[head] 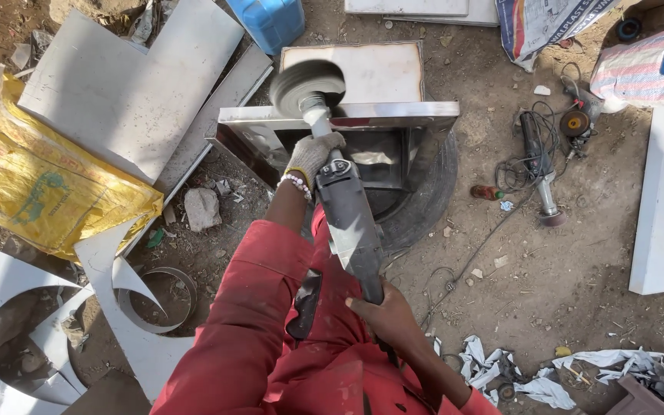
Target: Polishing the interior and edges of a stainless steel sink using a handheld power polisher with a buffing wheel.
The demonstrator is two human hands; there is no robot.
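dirt ground lay behind; gloved left hand [313, 154] gripped the polisher [347, 207] neck mid-frame, bare right hand [386, 315] clasped its rear below, wheel [307, 87] against the steel box [340, 115] above.

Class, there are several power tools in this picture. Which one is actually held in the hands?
The long grey polisher with the spinning wheel, gripped by the gloved left hand and bare right hand. The other tools lie unheld on the dirt.

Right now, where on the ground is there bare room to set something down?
The widest bare dirt lies right of the tyre, between the spare grinder and the white plank, down to the torn paper. The left side is crowded: yellow sack, cut metal sheets, a stone. Both hands grip the polisher.
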